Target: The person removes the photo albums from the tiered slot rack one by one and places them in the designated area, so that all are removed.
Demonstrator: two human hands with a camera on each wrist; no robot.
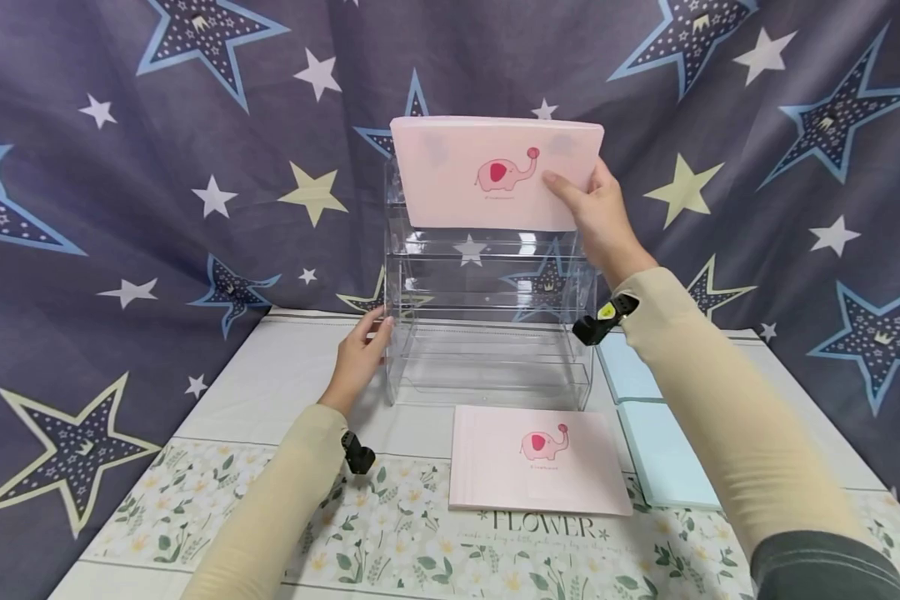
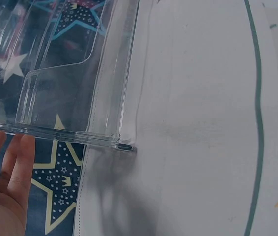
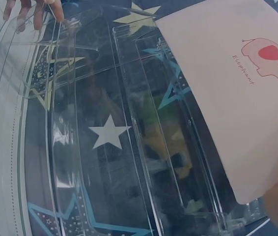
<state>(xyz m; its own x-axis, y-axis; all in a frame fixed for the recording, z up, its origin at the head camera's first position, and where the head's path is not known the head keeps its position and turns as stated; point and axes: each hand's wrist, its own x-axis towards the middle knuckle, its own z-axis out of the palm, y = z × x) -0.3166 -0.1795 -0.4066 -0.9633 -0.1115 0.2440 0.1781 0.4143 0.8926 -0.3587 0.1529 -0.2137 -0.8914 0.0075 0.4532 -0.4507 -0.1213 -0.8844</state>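
In the head view my right hand [image 1: 602, 218] grips a pink notebook [image 1: 450, 179] with an elephant printed on its cover, thumb on the front. The notebook is at the top of a clear acrylic tiered rack [image 1: 487, 367], overlapping its upper tiers in this view. My left hand [image 1: 360, 354] rests its fingers against the rack's left side panel, low down. In the left wrist view the fingertips [image 2: 27, 142] touch the panel's edge. The right wrist view shows the notebook [image 3: 227, 93] slanted beside the rack's upper tiers, and the lower shelves bare.
A pile of pink elephant notebooks [image 1: 495, 467] lies on the table just in front of the rack. To its right are pale blue notebooks [image 1: 667, 458], partly hidden by my right arm. A floral cloth [image 1: 397, 517] covers the table front; a star-patterned curtain [image 1: 195, 167] hangs behind.
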